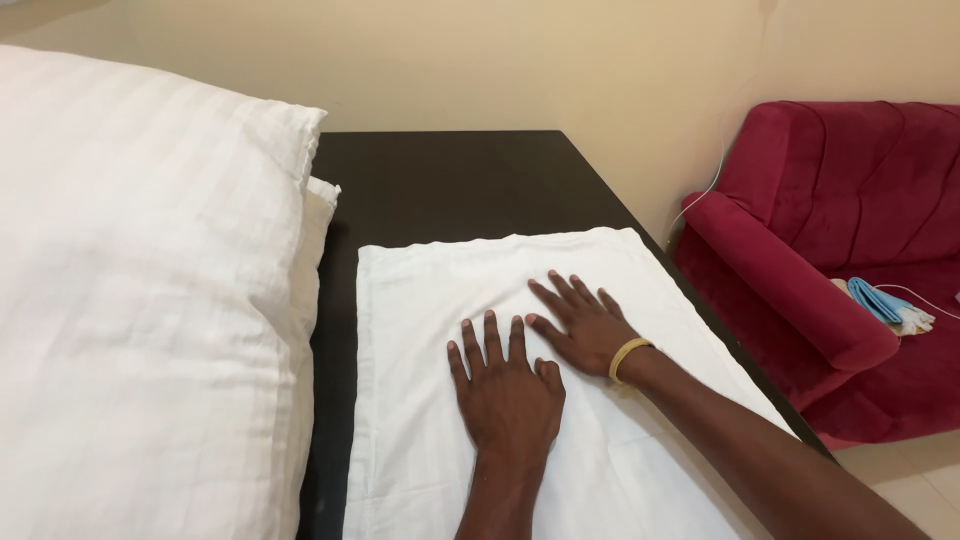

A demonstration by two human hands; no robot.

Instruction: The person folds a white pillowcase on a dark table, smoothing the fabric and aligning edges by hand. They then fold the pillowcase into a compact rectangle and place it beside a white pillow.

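On the dark counter [450, 185], a flat white pillowcase [420, 300] lies along the right edge, with both hands pressed palm-down on its middle, apparently to smooth it. Left hand [508, 395] and right hand [583, 325] sit side by side, fingers [490, 335] spread flat, gripping nothing. Plump white pillows [140, 290] are stacked at the counter's left; a red sofa [830, 230] beyond holds folded blue cloth [875, 298].

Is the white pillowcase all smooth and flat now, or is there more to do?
Mostly done: the flat white cotton pillowcase lies spread on the dark rectangular table. In hand: the left hand and right hand press flat on its middle, fingers spread. Left: soft creases show near the hands. The plump white pillows sit beside it.
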